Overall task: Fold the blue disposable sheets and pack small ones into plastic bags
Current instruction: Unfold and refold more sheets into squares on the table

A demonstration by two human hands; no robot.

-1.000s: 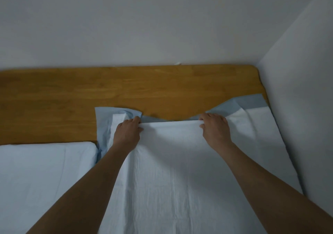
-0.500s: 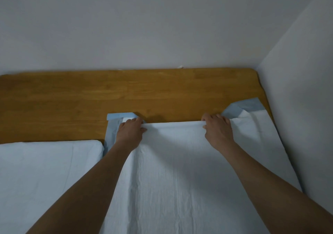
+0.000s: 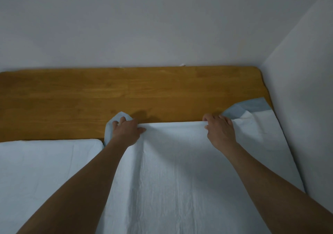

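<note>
Wooden headboard (image 3: pixel 126 93) spans the far side. I see my left hand (image 3: pixel 126 131) and right hand (image 3: pixel 220 131), fingers curled, gripping the blue sheet (image 3: pixel 171 170) along its far folded edge, near the right wall (image 3: pixel 302 107).

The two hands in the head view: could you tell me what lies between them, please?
In the head view, only the sheet's taut folded top edge spans from the left hand to the right hand, lying against the wooden headboard.
</note>
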